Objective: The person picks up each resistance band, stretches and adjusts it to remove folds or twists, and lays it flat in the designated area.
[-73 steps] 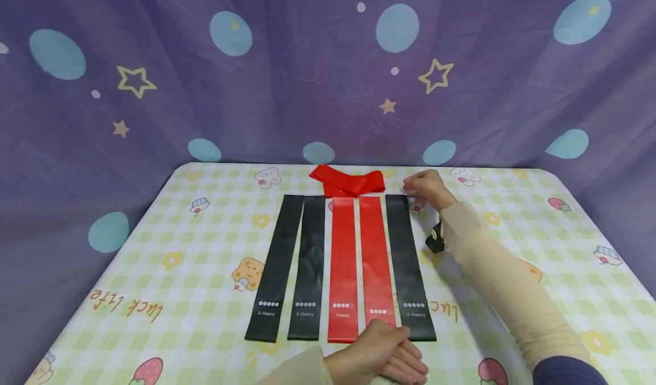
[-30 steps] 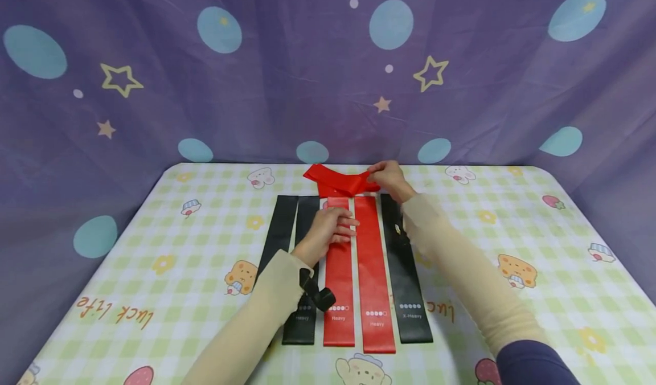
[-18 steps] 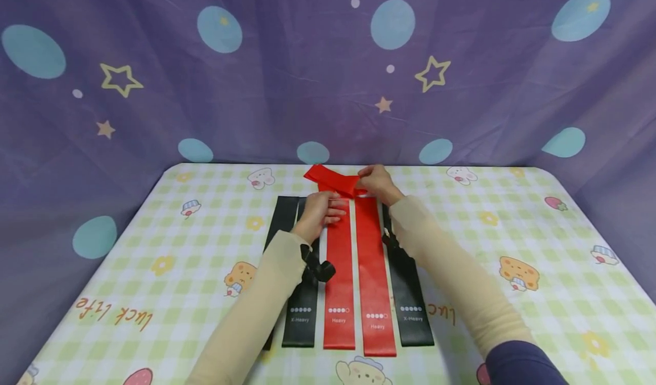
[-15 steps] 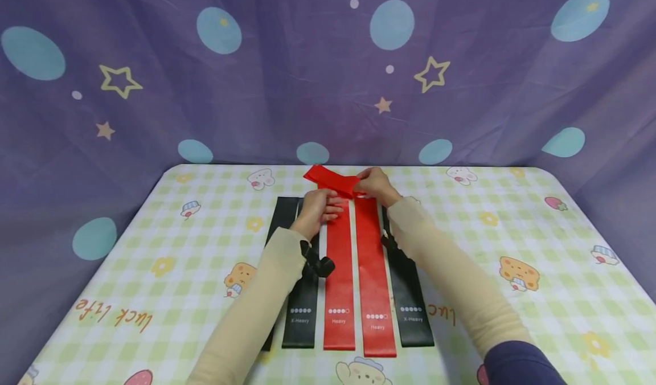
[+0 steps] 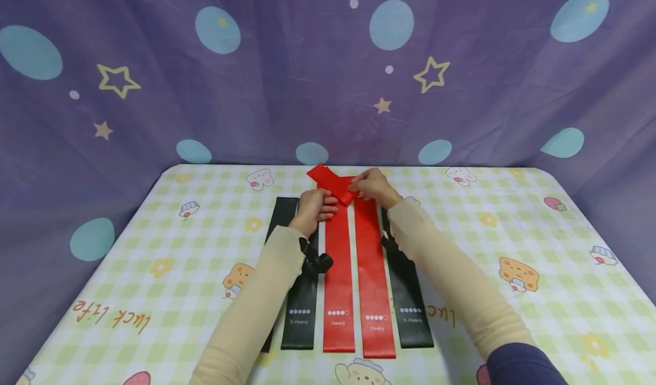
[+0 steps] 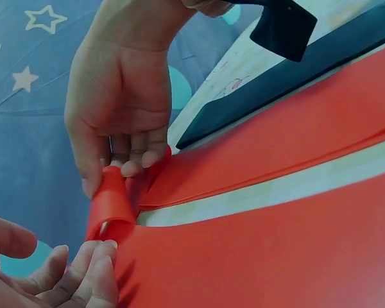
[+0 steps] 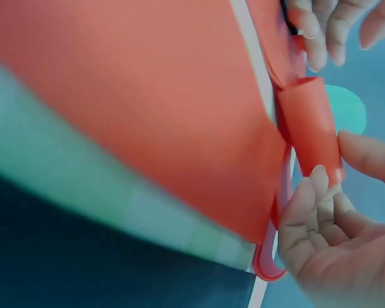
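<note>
I have the loose red band (image 5: 333,184) at the far end of the red strip (image 5: 339,282); both my left hand (image 5: 312,205) and right hand (image 5: 374,187) pinch it, so I should fold with even edges and light tension

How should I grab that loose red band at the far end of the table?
Pinch the loose red band at its near folded end, coming from both sides, as the left hand and right hand do. It is thin, floppy and crumpled, so an edge is probably easiest.

Tablecloth (image 5: 512,214) bare — bands (image 5: 338,271) midway
</note>
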A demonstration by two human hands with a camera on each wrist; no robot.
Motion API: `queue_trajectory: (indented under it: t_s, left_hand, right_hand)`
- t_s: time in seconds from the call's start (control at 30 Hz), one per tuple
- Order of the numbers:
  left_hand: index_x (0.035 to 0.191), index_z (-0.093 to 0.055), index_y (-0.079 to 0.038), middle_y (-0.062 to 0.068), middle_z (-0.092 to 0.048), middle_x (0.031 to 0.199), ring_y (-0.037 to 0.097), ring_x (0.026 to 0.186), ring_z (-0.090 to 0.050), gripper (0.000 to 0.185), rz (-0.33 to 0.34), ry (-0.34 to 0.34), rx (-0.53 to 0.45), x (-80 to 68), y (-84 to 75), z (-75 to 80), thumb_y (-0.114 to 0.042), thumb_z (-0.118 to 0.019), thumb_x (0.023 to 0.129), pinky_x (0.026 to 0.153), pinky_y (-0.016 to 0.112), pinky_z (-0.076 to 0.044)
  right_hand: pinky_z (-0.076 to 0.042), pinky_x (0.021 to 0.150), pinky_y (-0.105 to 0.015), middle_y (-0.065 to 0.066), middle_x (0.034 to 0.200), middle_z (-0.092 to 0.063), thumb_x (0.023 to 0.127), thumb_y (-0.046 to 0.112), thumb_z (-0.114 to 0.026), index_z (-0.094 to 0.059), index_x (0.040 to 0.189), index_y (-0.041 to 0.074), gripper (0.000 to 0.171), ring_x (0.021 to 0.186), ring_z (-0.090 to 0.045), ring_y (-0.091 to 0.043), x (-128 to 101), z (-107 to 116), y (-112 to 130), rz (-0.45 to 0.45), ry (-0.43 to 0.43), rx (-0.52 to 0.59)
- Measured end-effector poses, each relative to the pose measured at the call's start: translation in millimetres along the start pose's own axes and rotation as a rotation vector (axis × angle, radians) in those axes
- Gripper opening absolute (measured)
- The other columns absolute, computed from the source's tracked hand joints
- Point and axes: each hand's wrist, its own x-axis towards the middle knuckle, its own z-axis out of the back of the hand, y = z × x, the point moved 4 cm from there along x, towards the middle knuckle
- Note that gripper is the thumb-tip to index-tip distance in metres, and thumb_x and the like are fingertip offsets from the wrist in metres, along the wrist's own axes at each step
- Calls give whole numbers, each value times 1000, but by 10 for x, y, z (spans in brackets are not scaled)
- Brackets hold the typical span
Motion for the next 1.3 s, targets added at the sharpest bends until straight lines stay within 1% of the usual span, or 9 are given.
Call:
queue_trajectory:
  t_s: [0.1, 0.2, 0.4, 0.5, 0.63, 0.8, 0.9, 1.07, 1.3]
  left_hand:
    - [121, -58, 1, 20, -64, 120, 9, 57, -63, 34, 2, 10, -5, -8, 12, -16, -18, -42, 97, 54, 20, -54]
    - [118, -59, 4, 21, -65, 118, 10, 57, -63, 34, 2, 16, -5, -28, 18, -34, -18, -43, 97, 56, 21, -55]
    - [113, -61, 4, 18, -69, 108, 10, 59, -63, 33, -9, 20, -22, -66, 6, -102, -18, -45, 95, 56, 19, -54]
    - [110, -60, 1, 17, -66, 103, 10, 61, -59, 25, -80, -9, -55, -91, -37, -129, -13, -46, 94, 54, 17, -52]
    - [101, -58, 1, 12, -60, 93, 14, 67, -54, 17, -260, -44, -55, -133, -134, -155, -2, -48, 88, 60, 19, -50]
    - [106, -62, 4, 13, -59, 93, 22, 76, -53, 26, -423, -20, 14, -168, -232, -184, 2, -51, 83, 80, 39, -48]
    - [112, -64, 2, 18, -61, 101, 25, 83, -56, 30, -471, -16, 52, -177, -267, -176, -2, -54, 84, 87, 42, -49]
    - [112, -66, 1, 18, -65, 105, 23, 89, -58, 25, -548, -65, 112, -202, -336, -130, -9, -60, 90, 84, 32, -52]
    - [110, -66, 4, 22, -66, 109, 25, 92, -61, 22, -588, -84, 82, -228, -408, -107, -6, -58, 91, 89, 34, -53]
  right_hand:
    - [-56, 67, -26, 0, 71, -56, 86, 11, -65, -61, 109, -4, 27, 57, -52, -11, -11, 9, 15, -1, 31, 77]
    - [-57, 80, -37, -2, 73, -55, 87, 11, -64, -61, 109, -2, 26, 62, -53, -14, -34, 17, 58, -1, 56, 159]
    - [-51, 92, -46, -3, 87, -58, 89, 14, -63, -62, 109, 1, 24, 81, -57, -21, -128, 84, 236, 64, 38, 176]
    - [-47, 98, -46, -6, 99, -60, 91, 16, -62, -62, 112, 1, 26, 97, -58, -29, -178, 114, 322, 84, 42, 197]
    - [-43, 105, -46, -12, 114, -59, 92, 17, -61, -61, 116, 1, 29, 116, -54, -37, -226, 136, 403, 77, 61, 270]
    - [-42, 106, -45, -14, 120, -57, 92, 16, -61, -60, 118, -1, 31, 115, -55, -34, -255, 160, 462, 82, 42, 345]
    - [-43, 105, -44, -14, 121, -58, 92, 16, -62, -61, 119, -1, 32, 109, -57, -32, -271, 167, 482, 77, 21, 382]
    - [-44, 104, -43, -12, 124, -57, 91, 20, -64, -62, 121, 3, 35, 105, -56, -26, -319, 171, 518, 71, 2, 377]
    - [-43, 106, -44, -13, 127, -57, 91, 19, -63, -60, 123, 1, 36, 114, -53, -29, -339, 175, 489, 62, 8, 345]
